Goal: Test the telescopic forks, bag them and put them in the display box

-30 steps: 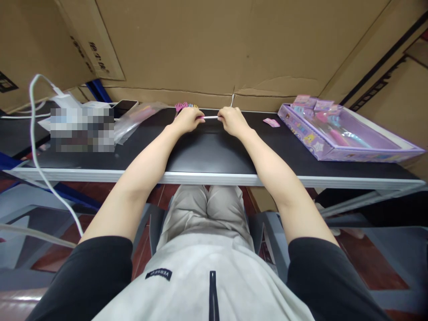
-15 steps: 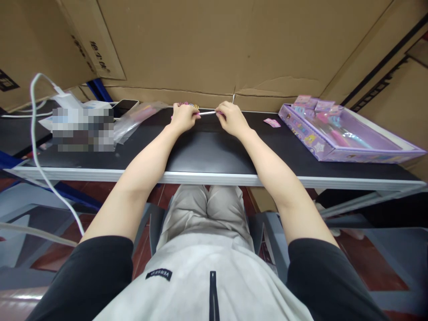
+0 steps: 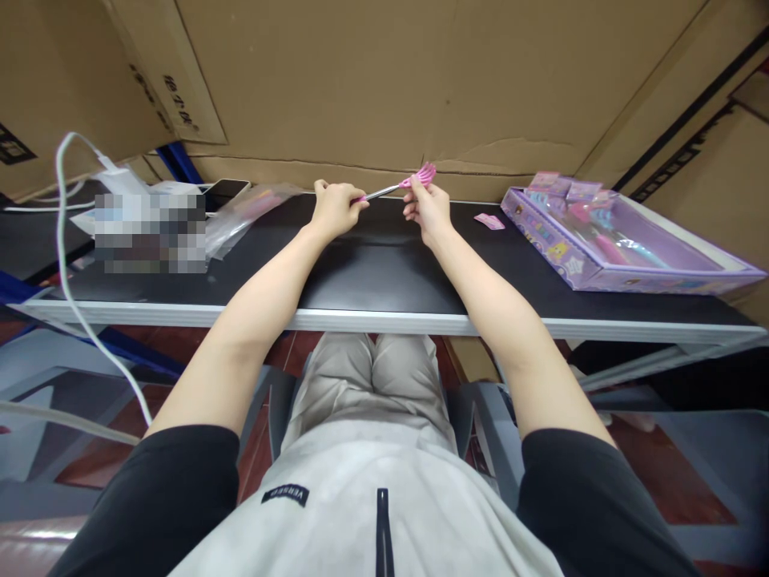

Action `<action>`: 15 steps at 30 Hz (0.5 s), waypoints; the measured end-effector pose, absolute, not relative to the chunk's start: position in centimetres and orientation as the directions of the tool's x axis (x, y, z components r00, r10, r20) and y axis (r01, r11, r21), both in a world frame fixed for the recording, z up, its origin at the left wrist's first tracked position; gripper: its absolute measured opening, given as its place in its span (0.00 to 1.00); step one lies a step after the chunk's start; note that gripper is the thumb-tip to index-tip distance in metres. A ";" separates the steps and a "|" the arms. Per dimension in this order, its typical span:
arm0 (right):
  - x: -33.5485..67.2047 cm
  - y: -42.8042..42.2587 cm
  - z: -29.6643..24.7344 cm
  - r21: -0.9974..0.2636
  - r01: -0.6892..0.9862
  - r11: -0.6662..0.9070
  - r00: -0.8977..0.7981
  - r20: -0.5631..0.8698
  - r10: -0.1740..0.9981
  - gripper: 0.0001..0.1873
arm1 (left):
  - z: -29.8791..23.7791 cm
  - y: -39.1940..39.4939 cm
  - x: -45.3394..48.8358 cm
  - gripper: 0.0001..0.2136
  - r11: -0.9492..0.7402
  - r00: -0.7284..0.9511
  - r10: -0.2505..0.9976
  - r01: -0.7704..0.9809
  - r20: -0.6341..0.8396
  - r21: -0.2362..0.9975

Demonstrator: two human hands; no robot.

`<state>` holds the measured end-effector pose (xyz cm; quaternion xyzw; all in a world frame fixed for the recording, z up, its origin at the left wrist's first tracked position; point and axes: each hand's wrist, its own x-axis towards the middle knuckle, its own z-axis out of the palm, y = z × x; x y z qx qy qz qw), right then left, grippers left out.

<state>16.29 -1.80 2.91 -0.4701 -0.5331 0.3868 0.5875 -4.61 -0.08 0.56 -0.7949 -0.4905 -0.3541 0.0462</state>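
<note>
A small back scratcher (image 3: 384, 192) with a thin silver shaft and a pink claw-shaped head spans the space between my hands, above the back of the black table. My left hand (image 3: 335, 208) is closed around its pink handle end, most of which the fingers hide. The pink claw head (image 3: 424, 176) points up and to the right. My right hand (image 3: 429, 210) pinches the scratcher just below that head, its lower fingers curled loosely.
A purple box (image 3: 570, 240) with packaged items stands at the right of the black table (image 3: 378, 272), a small pink card (image 3: 489, 221) beside it. At the left lie a clear plastic bag (image 3: 240, 216), a phone (image 3: 225, 192) and a white cable (image 3: 60, 216). Cardboard (image 3: 360, 88) walls the back.
My right hand has turned and opened out somewhat, and the pink claw head now shows above it. More of the silver shaft is visible. The striped, colourful piece by my left hand no longer shows.
</note>
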 end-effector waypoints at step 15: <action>16.9 -1.2 2.9 -0.986 0.004 0.167 0.136 0.166 0.977 0.19 | 0.6 -0.1 -4.3 0.08 -0.529 0.296 0.756 0.801 0.583 0.279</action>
